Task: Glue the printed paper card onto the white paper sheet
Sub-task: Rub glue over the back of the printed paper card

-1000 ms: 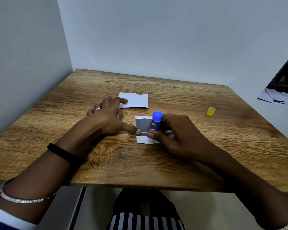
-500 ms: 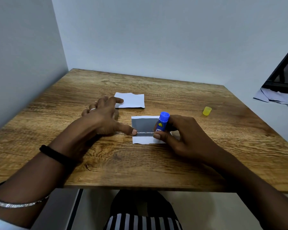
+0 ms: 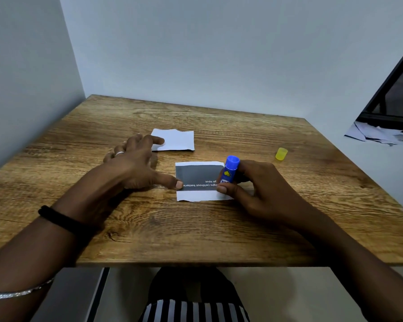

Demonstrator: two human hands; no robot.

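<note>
Here right hand (image 3: 263,189) fingers clamp glue stick (image 3: 230,169) on printed card (image 3: 199,176); left hand (image 3: 135,166) fingers splayed.

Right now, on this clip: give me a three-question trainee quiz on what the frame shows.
1. True or false: the yellow cap is on the glue stick.
2. Which hand grips the glue stick: A left hand, B right hand?
3. Fill in: the left thumb pins the printed card at its ____ edge.

Key: 1 false, it lies apart on the table; 2 B; 3 left.
</note>
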